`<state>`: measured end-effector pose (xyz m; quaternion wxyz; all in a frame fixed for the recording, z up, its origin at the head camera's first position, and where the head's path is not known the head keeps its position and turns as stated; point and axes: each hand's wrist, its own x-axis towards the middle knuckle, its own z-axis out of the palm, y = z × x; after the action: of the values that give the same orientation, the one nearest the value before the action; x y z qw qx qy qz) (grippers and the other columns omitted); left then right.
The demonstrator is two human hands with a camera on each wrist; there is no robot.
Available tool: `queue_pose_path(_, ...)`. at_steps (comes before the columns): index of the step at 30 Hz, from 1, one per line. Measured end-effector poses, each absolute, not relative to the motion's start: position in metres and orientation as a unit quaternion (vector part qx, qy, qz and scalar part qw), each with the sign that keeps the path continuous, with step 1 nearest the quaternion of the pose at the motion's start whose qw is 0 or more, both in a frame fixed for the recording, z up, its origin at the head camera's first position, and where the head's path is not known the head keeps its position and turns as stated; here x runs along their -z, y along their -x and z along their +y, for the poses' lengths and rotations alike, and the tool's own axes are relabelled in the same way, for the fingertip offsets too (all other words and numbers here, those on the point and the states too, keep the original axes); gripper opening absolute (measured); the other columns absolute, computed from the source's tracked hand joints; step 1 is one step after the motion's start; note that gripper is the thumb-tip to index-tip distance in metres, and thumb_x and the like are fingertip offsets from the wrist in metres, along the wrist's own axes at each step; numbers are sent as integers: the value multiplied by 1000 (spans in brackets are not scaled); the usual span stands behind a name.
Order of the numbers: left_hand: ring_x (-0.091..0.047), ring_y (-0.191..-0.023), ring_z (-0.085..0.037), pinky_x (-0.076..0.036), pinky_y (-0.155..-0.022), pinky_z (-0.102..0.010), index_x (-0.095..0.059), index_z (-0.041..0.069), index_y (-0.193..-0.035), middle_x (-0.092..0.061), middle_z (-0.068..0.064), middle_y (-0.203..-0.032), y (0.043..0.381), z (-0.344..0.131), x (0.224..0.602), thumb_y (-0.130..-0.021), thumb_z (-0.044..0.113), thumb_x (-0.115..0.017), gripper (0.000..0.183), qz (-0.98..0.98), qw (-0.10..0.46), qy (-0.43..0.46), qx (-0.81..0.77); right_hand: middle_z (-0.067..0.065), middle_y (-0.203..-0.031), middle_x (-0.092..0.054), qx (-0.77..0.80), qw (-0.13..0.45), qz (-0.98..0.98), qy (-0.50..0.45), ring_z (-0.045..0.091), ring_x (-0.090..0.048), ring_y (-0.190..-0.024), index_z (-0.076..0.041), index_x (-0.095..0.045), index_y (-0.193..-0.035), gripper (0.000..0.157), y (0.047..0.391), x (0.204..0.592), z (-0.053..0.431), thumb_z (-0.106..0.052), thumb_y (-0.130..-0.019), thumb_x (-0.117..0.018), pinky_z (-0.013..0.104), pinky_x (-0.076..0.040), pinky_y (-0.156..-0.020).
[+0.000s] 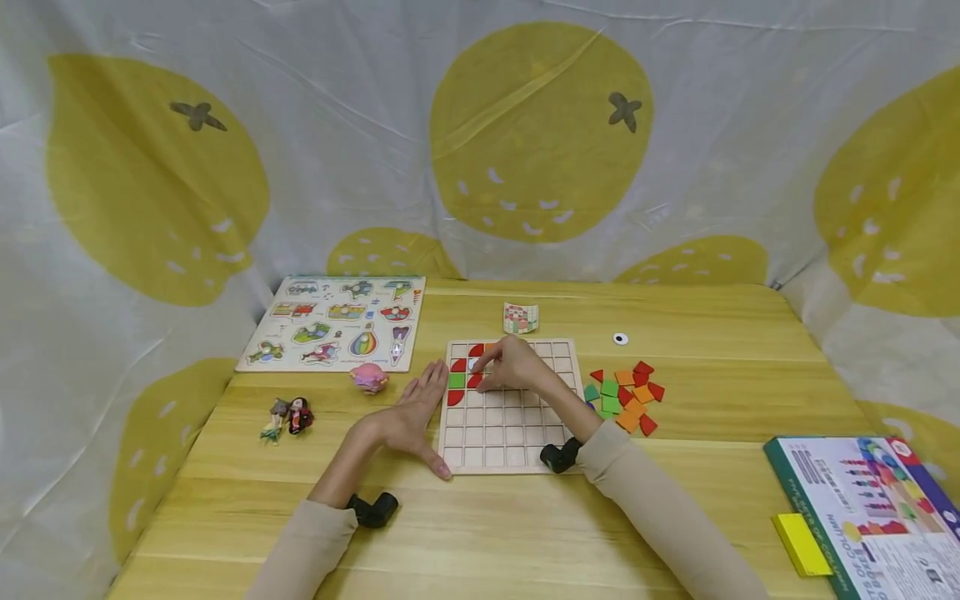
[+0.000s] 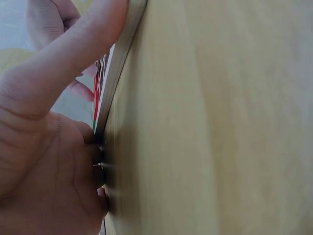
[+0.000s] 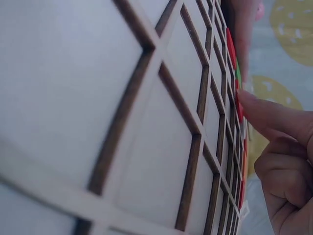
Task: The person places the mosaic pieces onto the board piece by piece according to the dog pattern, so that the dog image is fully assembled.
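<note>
A square wooden grid board (image 1: 495,435) lies on the table, with red quarter-circle tiles, a green square tile (image 1: 457,381) and an orange piece in its upper left cells. My left hand (image 1: 408,421) rests along the board's left edge, fingers extended, thumb at the near left corner. Over the upper left cells, my right hand (image 1: 517,365) pinches a red tile (image 1: 474,381) between thumb and index finger; in the right wrist view the thumb touches this red tile (image 3: 239,105). The index fingertip is hidden there. A small pattern card (image 1: 521,317) lies beyond the board.
Loose red, orange and green tiles (image 1: 628,396) lie right of the board, with a round white piece (image 1: 620,339) farther back. To the left are a picture puzzle board (image 1: 337,325), a pink toy (image 1: 370,378) and small figurines (image 1: 299,414). A game box (image 1: 877,508) and yellow block (image 1: 801,543) sit at right.
</note>
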<state>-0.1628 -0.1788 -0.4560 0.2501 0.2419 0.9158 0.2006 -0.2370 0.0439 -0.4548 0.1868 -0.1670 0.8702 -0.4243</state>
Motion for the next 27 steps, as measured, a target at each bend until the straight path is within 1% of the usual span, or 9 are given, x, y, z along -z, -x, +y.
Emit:
queue_pose_path(4, 20, -149, -30, 2, -123, -52, 17, 5, -152, 23, -15, -160, 163, -179, 455, -54, 60, -86, 152, 916, 251, -243, -200, -3, -66, -61, 419, 180, 873, 173, 10, -37, -55, -12, -80, -84, 17, 237, 456, 45, -13, -69, -87, 21, -29, -48)
queue_pose_path(7, 20, -149, -30, 3, -123, -52, 16, 5, -152, 23, -15, -160, 163, -179, 455, -55, 61, -86, 152, 915, 249, -245, -200, -1, -63, -61, 420, 180, 870, 183, 10, -37, -54, -12, -79, -88, 18, 237, 456, 50, -14, -71, -85, 21, -30, -49)
queue_pose_path(13, 18, -149, -31, 2, -123, -52, 15, 4, -152, 22, -16, -160, 163, -179, 456, -54, 61, -86, 152, 917, 243, -246, -196, -3, -59, -44, 436, 174, 867, 164, 11, -33, -54, -16, -76, -106, 28, 235, 442, 95, -19, -79, -80, 21, -27, -49)
queue_pose_path(17, 18, -150, -32, 2, -123, -52, 15, 4, -152, 22, -16, -160, 163, -181, 456, -53, 61, -86, 154, 919, 239, -244, -194, -4, -54, -32, 433, 141, 885, 99, 12, -26, -47, -14, -75, -108, 27, 231, 432, 156, -20, -82, -77, 23, -24, -45)
queue_pose_path(19, 18, -150, -32, 2, -123, -53, 15, 3, -152, 22, -17, -160, 161, -182, 456, -52, 61, -86, 153, 919, 240, -244, -195, -4, -51, -29, 421, 141, 894, 68, 13, -24, -45, -11, -74, -108, 27, 228, 433, 183, -20, -82, -77, 24, -24, -43)
queue_pose_path(21, 17, -150, -33, 1, -123, -54, 14, 3, -153, 21, -17, -160, 158, -183, 456, -53, 60, -87, 153, 918, 242, -244, -200, 2, -59, -49, 405, 151, 901, 39, 17, -40, -52, -9, -74, -107, 28, 224, 438, 204, -21, -82, -77, 26, -35, -48)
queue_pose_path(23, 17, -149, -34, 1, -123, -54, 13, 3, -153, 20, -18, -160, 156, -183, 456, -53, 60, -87, 152, 917, 244, -245, -201, 9, -78, -63, 391, 160, 906, 21, 20, -50, -66, -7, -74, -104, 29, 220, 443, 216, -23, -80, -78, 26, -41, -55)
queue_pose_path(26, 17, -150, -34, 0, -123, -54, 13, 3, -153, 20, -18, -160, 157, -179, 457, -53, 59, -87, 152, 916, 241, -248, -203, 15, -109, -68, 383, 159, 910, 1, 23, -55, -87, -6, -74, -96, 29, 217, 448, 222, -26, -77, -82, 28, -46, -66)
queue_pose_path(27, 17, -150, -34, 0, -123, -54, 13, 3, -153, 20, -18, -160, 159, -178, 456, -53, 60, -87, 152, 916, 240, -251, -200, 12, -103, -69, 386, 157, 909, -6, 20, -53, -81, -6, -74, -94, 28, 216, 448, 222, -26, -76, -83, 25, -44, -62)
